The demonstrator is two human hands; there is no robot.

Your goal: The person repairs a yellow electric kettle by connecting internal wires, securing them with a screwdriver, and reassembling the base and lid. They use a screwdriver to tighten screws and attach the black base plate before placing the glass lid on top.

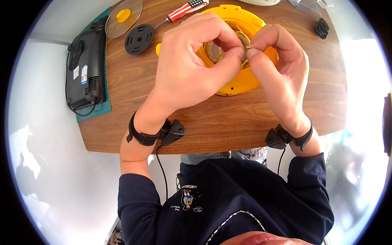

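Both hands meet over a round yellow plastic housing (241, 84) on the wooden table. My left hand (185, 65) pinches thumb and forefinger together, and my right hand (281, 67) does the same just beside it. Between the two pinches is a thin yellow wire (244, 37) with a small brassy piece (247, 47) at the fingertips; its exact shape is mostly covered. The wire loops up out of the housing's open middle, where a greyish inner part shows. My left hand hides the housing's left side.
At the left, a black appliance (85, 61) rests on a green mat (105, 107). A glass lid (116, 29), a slotted black disc (139, 39) and a flag-patterned screwdriver (183, 12) lie at the back left. A black bundled cord (321, 28) is far right.
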